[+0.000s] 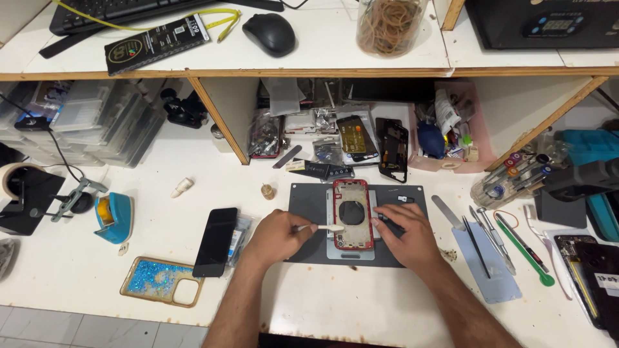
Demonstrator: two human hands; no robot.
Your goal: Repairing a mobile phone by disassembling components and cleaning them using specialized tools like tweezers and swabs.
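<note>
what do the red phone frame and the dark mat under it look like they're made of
Red rectangular phone frame: likely painted or anodised metal, with a thin rigid rim and slight sheen. Dark grey flat work mat: probably rubber or silicone, matte and glare-free; hard to confirm.

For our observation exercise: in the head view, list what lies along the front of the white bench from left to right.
Glitter phone case → black phone → left hand holding a cotton swab → red phone frame → right hand → metal tweezers → green pry tool.
</note>
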